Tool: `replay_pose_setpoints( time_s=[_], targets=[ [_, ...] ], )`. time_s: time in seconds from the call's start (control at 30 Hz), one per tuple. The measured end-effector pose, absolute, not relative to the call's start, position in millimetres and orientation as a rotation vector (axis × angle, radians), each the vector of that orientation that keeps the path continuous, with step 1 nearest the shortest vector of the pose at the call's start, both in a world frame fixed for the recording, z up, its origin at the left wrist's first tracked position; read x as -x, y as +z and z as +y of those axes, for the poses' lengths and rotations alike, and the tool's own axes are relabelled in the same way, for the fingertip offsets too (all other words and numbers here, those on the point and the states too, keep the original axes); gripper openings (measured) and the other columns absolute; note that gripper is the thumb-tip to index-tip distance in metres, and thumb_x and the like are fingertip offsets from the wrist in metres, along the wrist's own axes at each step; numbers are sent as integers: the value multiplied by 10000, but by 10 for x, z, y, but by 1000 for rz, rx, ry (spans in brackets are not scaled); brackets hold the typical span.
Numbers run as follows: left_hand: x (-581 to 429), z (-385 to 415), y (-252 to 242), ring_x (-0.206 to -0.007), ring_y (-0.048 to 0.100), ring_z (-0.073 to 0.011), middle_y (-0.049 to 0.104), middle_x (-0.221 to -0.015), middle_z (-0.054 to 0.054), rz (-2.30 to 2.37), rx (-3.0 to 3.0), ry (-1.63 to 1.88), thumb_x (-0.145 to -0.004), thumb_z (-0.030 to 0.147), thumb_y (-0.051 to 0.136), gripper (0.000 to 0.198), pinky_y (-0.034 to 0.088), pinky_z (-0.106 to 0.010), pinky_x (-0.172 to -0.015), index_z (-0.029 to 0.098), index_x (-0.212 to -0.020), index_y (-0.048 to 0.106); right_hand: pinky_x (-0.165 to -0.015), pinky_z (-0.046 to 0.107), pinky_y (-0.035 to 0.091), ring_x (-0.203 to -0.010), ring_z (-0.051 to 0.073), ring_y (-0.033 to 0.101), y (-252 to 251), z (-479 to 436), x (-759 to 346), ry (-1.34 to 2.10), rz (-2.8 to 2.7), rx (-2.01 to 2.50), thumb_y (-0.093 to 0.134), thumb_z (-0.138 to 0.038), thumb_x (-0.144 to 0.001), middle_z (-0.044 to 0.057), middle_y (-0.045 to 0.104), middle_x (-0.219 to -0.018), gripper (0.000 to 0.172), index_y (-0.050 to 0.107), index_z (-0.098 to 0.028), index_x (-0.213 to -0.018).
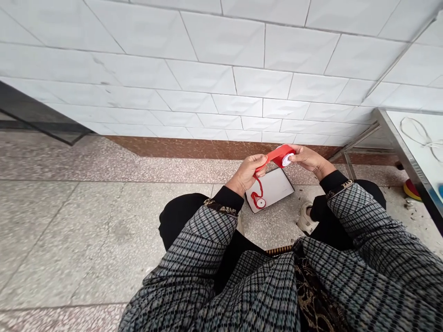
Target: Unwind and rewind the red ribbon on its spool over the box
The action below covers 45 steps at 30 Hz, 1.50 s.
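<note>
My right hand (308,159) is closed on a roll of red ribbon (281,156) whose flat end shows a white spiral. A stretch of the ribbon runs across to my left hand (251,171), which pinches it between thumb and fingers. From below my left hand a narrow, twisted red strip (260,186) hangs down to a small white-faced reel (260,203). That reel lies on a shallow white board or box lid (277,186) with dark edges, on the floor beneath my hands.
A metal-framed table (408,152) stands at the right with a pale cord (420,136) on it. Below it is a red and yellow round object (411,190). The white tiled wall (221,83) rises in front, and a dark panel (44,117) juts in at left.
</note>
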<state>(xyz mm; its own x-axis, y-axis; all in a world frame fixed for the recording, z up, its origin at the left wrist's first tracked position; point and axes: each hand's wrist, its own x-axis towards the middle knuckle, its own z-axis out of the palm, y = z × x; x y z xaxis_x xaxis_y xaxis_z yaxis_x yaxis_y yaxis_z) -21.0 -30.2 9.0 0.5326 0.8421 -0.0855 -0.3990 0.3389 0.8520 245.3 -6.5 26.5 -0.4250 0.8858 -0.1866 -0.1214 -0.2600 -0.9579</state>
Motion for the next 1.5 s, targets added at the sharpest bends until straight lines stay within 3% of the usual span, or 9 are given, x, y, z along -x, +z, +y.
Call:
replay_pose_setpoints(
  time_s=[0.17,0.33,0.47,0.73,0.83,1.0,1.2,1.37,1.5],
  targets=[
    [216,-315,130,-508,350,-55,427,-554,52,620,-969,859,-789,651,987,623,224,-222,-520,186,-682,588,-772,268,620,-832,187,773,269,-67,-2439,1755,-1215,1004,1188,-445,-568,6,872,-949,753,880,-263,-1231],
    [197,-354,138,-541,351,-63,485,-600,50,676,-1004,831,-732,670,1007,604,244,-219,-539,172,-747,664,-740,239,624,-776,154,746,264,-69,-2455,1760,-1126,1002,1206,-440,-531,4,863,-931,648,884,-246,-1058],
    [149,-367,118,-605,439,-83,577,-691,25,741,-996,832,-760,519,974,447,334,-224,-600,160,-795,710,-744,237,631,-772,150,747,241,-67,-2450,1780,-1098,984,1210,-440,-531,-3,846,-890,616,860,-236,-994],
    [74,-365,113,-824,581,-133,680,-835,-10,836,-1049,940,-878,184,791,71,453,-251,-808,140,-822,781,-799,260,637,-849,169,770,201,-70,-2416,1780,-1052,975,1211,-384,-533,1,850,-944,694,871,-231,-1118],
    [19,-394,107,-759,541,-116,644,-775,0,834,-983,983,-903,164,795,160,427,-239,-766,145,-761,725,-754,238,632,-800,152,754,160,-69,-2391,1786,-1046,974,1221,-404,-508,0,846,-924,662,862,-226,-1035],
    [-47,-469,107,-546,304,-78,392,-593,86,767,-765,975,-972,285,810,354,311,-238,-606,194,-717,583,-725,216,626,-789,142,748,87,-70,-2331,1775,-995,971,1220,-433,-530,-9,830,-883,626,839,-236,-986],
    [-28,-471,144,-617,446,-69,557,-649,34,832,-807,1048,-829,304,939,359,364,-205,-638,162,-684,643,-730,230,619,-791,146,747,53,-83,-2300,1776,-912,936,1228,-419,-518,-5,834,-892,632,822,-232,-964],
    [8,-455,145,-486,237,-27,381,-557,107,778,-764,979,-787,452,988,494,158,-220,-511,187,-693,582,-738,239,616,-799,137,750,19,-97,-2269,1837,-824,928,1232,-403,-523,-20,828,-885,630,813,-220,-956],
    [3,-457,152,-452,217,-29,363,-528,140,781,-718,977,-785,461,998,467,113,-213,-494,204,-841,612,-732,251,621,-791,145,755,10,-133,-2227,1874,-733,922,1236,-380,-506,-16,835,-889,649,808,-221,-967]
  ],
)
